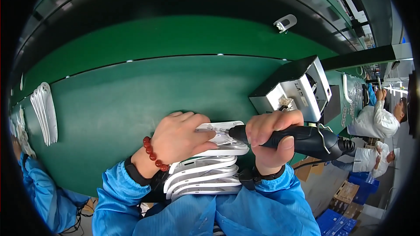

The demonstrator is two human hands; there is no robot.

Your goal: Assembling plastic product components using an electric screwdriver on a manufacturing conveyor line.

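- The right hand [272, 137] was wrapped around a black driver [302, 139] at lower centre, tip on the top white part [218, 133].
- The left hand [181, 137] pressed flat on that part, fingers together.
- It topped a stack [203, 175] just below the hands.
- More white parts [44, 111] lay far left on the green belt [131, 91].
- A white-and-black box [295, 88] stood upper right.

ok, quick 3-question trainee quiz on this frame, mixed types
1. True or false: the left hand presses on the top white part of the stack.
2. The right hand grips: A) a black driver B) a brush C) a cup
3. What colour is the belt?

Key: 1 true; 2 A; 3 green.
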